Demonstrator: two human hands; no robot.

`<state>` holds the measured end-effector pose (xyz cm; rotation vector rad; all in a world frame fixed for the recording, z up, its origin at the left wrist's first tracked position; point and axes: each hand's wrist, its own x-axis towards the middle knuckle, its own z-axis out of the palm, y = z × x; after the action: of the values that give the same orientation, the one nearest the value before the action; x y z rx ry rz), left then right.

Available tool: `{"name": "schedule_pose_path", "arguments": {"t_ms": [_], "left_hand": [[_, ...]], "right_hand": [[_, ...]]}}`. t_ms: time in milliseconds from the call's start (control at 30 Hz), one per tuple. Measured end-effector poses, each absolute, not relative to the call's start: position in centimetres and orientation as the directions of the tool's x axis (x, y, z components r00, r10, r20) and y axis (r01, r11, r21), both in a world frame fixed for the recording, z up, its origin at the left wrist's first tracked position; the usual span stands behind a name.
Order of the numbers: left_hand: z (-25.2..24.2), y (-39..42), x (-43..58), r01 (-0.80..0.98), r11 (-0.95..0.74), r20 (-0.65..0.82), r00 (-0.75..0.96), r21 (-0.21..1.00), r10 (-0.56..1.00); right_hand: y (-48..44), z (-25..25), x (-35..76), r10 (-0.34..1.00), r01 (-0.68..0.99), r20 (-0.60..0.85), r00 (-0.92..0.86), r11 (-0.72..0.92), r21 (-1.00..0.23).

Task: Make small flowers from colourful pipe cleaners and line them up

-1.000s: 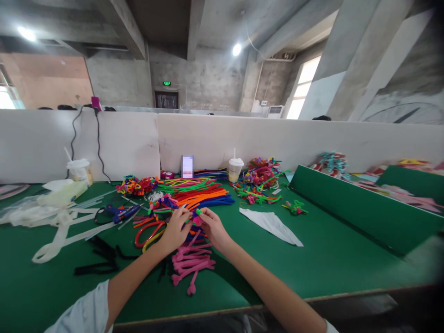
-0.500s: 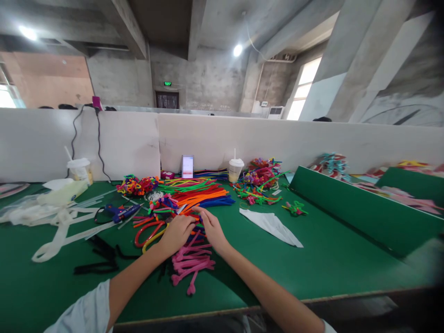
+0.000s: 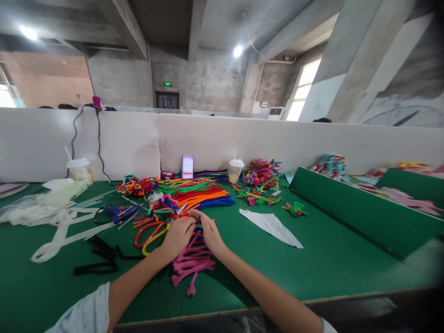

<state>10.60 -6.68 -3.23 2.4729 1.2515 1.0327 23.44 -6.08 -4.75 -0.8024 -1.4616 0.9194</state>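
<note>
My left hand (image 3: 179,235) and my right hand (image 3: 210,231) meet over the middle of the green table, fingers curled in and touching. Bits of coloured pipe cleaner (image 3: 199,218) show between them; their full shape is hidden by my fingers. Just below the hands lies a pile of pink pipe cleaners (image 3: 193,263) with curled ends. Beside my left hand rest scissors with red and yellow handles (image 3: 152,237), partly covered. Beyond my fingers spreads a bundle of orange, red, green and blue pipe cleaners (image 3: 204,196).
To the left lie a blue glue gun (image 3: 121,212), black pipe cleaners (image 3: 100,256) and plastic bags (image 3: 31,208). A phone (image 3: 188,166) and a lidded cup (image 3: 236,170) stand at the back. White paper (image 3: 270,227) and a green divider (image 3: 367,212) are on the right.
Both hands stay in nearly the same spot. My right fingers have curled down a little closer to the left hand, and an orange tip now shows beside them.
</note>
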Motion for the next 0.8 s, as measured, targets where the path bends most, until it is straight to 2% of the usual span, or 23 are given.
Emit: {"name": "schedule_pose_path", "arguments": {"t_ms": [467,800], "left_hand": [[-3.8,-6.7,10.8,0.66,-0.619,0.494,0.403,0.427,0.77],[-4.2,-6.0,10.3,0.664,-0.595,0.501,0.363,0.453,0.786]], "right_hand": [[-6.0,-5.8,23.1,0.879,0.021,0.463,-0.113,0.468,-0.884],[-6.1,-4.1,23.8,0.896,-0.103,0.444,0.012,0.443,-0.891]]}}
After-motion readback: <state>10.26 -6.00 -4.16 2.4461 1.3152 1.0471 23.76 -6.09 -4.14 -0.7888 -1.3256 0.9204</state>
